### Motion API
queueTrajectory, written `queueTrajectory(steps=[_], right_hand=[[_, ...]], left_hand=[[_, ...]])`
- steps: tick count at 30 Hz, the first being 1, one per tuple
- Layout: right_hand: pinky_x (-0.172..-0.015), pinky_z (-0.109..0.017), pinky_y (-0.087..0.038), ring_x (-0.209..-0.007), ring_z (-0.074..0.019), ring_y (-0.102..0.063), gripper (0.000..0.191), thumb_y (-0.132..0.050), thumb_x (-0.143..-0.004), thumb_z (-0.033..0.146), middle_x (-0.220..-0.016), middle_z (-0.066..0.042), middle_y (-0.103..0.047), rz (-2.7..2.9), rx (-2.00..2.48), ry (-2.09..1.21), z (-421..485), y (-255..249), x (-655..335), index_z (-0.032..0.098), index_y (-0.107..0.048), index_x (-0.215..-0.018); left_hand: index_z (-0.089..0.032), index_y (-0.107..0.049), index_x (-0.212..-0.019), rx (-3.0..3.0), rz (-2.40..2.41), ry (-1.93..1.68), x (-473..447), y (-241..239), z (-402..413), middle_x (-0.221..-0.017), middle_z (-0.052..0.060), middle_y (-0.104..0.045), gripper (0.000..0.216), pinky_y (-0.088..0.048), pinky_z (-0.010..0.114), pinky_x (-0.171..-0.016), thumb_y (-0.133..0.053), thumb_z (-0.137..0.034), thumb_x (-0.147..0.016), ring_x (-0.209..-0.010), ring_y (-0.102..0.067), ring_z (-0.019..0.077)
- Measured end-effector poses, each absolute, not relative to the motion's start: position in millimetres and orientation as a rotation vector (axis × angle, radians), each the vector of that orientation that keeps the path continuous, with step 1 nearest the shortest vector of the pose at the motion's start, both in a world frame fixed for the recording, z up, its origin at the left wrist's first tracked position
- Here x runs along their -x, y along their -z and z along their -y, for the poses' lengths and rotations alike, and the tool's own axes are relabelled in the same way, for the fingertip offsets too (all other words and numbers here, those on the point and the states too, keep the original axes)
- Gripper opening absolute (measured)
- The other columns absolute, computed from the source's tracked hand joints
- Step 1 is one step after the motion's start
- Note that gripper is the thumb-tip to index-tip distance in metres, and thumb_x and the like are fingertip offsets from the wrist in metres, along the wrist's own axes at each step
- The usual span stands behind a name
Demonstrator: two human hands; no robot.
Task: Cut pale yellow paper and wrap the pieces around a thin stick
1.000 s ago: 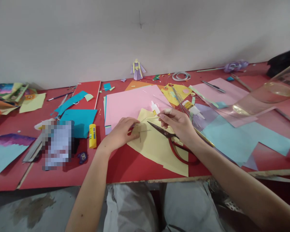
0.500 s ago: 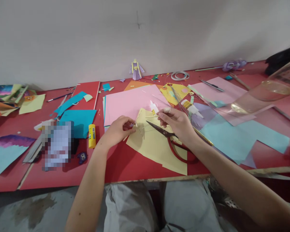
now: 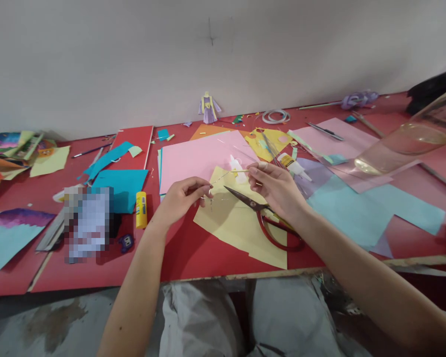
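Observation:
My left hand (image 3: 188,198) pinches a thin, silvery twisted wire (image 3: 220,178) between thumb and fingers, and a short bent piece of it hangs below the fingertips. The wire slopes up to the right, where its end meets a narrow pale-yellow strip (image 3: 240,171). Thumb and forefinger of my right hand (image 3: 275,182) close on that strip; whether it is joined to the wire I cannot tell. Under both hands lie pale-yellow paper sheets (image 3: 226,223). Scissors with red handles (image 3: 250,202) rest on them, blades apart, partly beneath my right hand.
A glue stick (image 3: 141,210) stands left of my left forearm. White glue bottles (image 3: 238,168) lie beyond the hands, beside pink paper (image 3: 196,153). A clear bottle of liquid (image 3: 405,144) is at right. A small paper figure (image 3: 208,108) leans against the wall.
Both hands have risen slightly, my right one also shifting right. The wire now stretches up between them, and the yellow strip in my right hand shows against the glue bottle.

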State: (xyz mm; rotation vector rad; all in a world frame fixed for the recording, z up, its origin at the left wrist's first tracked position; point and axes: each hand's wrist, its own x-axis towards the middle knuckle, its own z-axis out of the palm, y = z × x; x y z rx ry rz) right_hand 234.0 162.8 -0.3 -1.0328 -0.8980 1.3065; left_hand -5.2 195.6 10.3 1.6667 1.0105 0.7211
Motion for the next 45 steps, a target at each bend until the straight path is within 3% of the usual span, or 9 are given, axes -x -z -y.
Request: queueTrajectory(steps=[16, 45], right_hand=[[-0.06, -0.022, -0.044, -0.063, -0.0081, -0.048, 0.024, -0.081, -0.072, 0.037, -0.07, 0.002, -0.055, 0.908, 1.055, -1.297, -160.6, -1.4, -234.2, 0.018, -0.066, -0.077], [-0.059, -0.024, -0.043, -0.062, -0.0088, -0.048, 0.023, -0.078, -0.073, 0.039, -0.072, 0.002, -0.053, 0.965, 1.054, -1.266, -160.6, -2.4, -234.0, 0.019, -0.066, -0.077]], left_hand=[[-0.016, -0.068, -0.093, -1.731, -1.048, -0.749, 4.2, -16.6, -191.4, -0.078, 0.003, -0.07, 0.022, -0.045, 0.021, -0.055, -0.063, -0.036, -0.088, -0.052, -0.05, 0.0076], [-0.018, -0.067, -0.094, -1.728, -1.032, -0.7, 4.3, -15.5, -192.3, -0.08, 0.003, -0.071, 0.02, -0.046, 0.022, -0.053, -0.063, -0.036, -0.088, -0.052, -0.052, 0.0085]])
